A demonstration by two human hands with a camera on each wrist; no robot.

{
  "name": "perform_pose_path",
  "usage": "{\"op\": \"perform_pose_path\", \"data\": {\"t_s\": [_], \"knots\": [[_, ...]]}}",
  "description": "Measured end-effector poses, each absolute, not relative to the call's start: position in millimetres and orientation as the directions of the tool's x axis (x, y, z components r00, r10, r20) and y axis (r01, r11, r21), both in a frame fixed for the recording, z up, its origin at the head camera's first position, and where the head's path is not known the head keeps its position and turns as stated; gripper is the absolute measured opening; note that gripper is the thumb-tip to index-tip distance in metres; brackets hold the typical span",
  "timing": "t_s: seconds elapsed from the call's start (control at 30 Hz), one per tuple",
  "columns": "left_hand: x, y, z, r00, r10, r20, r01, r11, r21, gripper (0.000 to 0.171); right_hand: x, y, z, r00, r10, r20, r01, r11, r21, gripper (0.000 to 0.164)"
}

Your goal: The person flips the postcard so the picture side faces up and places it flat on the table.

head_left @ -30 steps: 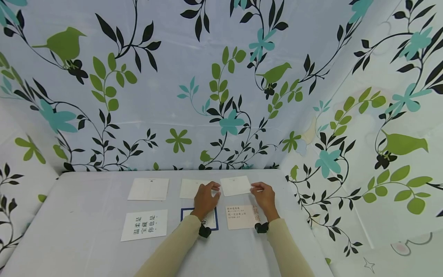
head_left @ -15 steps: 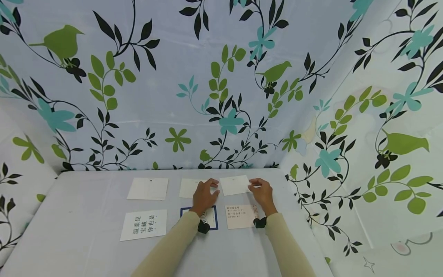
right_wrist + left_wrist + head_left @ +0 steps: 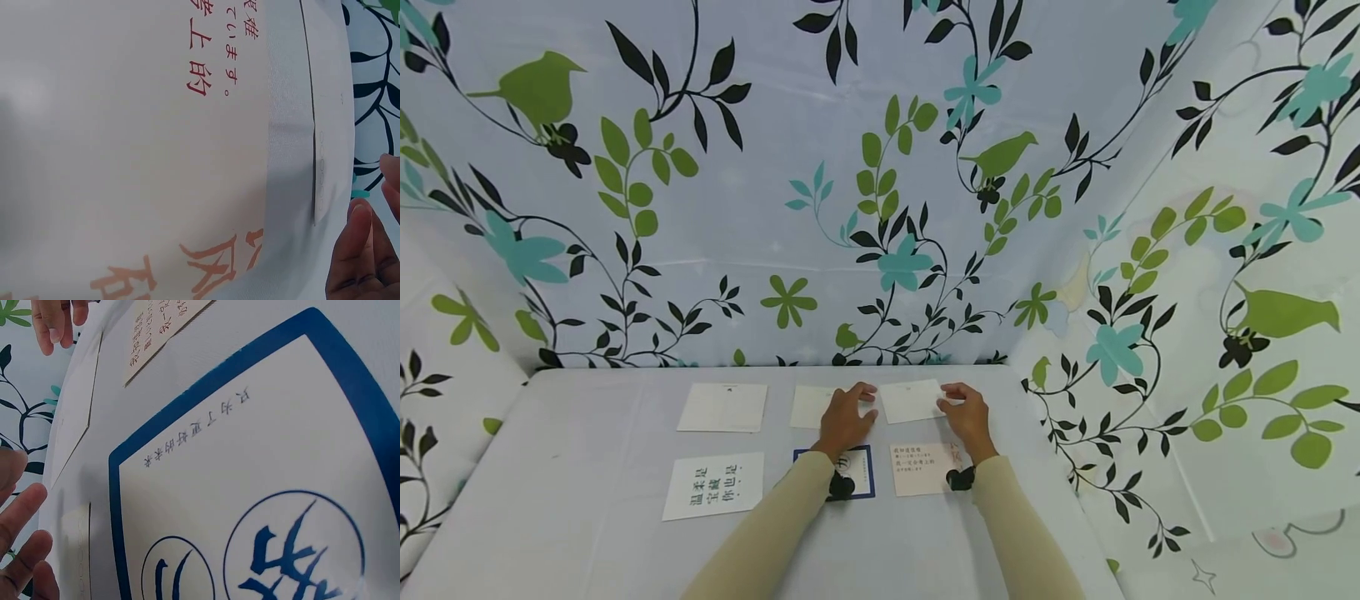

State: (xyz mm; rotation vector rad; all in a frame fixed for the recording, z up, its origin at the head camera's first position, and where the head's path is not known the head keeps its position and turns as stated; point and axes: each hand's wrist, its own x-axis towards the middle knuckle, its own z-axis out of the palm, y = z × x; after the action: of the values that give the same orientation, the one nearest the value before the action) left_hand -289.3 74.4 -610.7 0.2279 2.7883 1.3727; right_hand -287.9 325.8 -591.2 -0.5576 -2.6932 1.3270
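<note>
The white card [image 3: 713,487] reads "温柔是 宝藏 你也是", the blue-bordered card [image 3: 250,456] "只为了更好的…", and the pink card [image 3: 921,469] shows "考上的". Near the far edge of the tabletop [image 3: 580,467], toward its right corner, a blank card [image 3: 912,402] lies between both hands. The left hand [image 3: 846,419] has its fingers spread by that card's left edge; the right hand's [image 3: 967,418] are bent, slightly apart at its right edge — contact hard to tell. The left hand partly hides a cream card [image 3: 808,407].

Upper middle card [image 3: 809,407] — partly hidden
</note>
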Motion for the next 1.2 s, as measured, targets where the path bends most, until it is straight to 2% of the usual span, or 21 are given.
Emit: {"op": "perform_pose_path", "data": {"t_s": [0.23,0.57,0.93,1.2], "knots": [[-283.5,76.4,-603.7,-0.983,0.184,0.020,0.127,0.593,0.795,0.047,-286.4,323.7,-594.6,-0.926,0.362,-0.104,0.301,0.546,-0.782,0.036],[-283.1,80.9,-605.6,-0.974,0.226,-0.030,0.121,0.623,0.773,0.050,-286.8,319.4,-598.1,-0.922,0.369,-0.116,0.330,0.592,-0.735,0.036],[-282.0,82.0,-608.7,-0.963,0.269,-0.036,0.147,0.629,0.763,0.051,-282.6,317.7,-599.1,-0.924,0.370,-0.098,0.314,0.587,-0.746,0.029],[-282.1,81.1,-611.5,-0.961,0.276,-0.015,0.170,0.633,0.755,0.048,-283.6,326.7,-598.8,-0.900,0.429,-0.080,0.322,0.528,-0.786,0.018]]}}
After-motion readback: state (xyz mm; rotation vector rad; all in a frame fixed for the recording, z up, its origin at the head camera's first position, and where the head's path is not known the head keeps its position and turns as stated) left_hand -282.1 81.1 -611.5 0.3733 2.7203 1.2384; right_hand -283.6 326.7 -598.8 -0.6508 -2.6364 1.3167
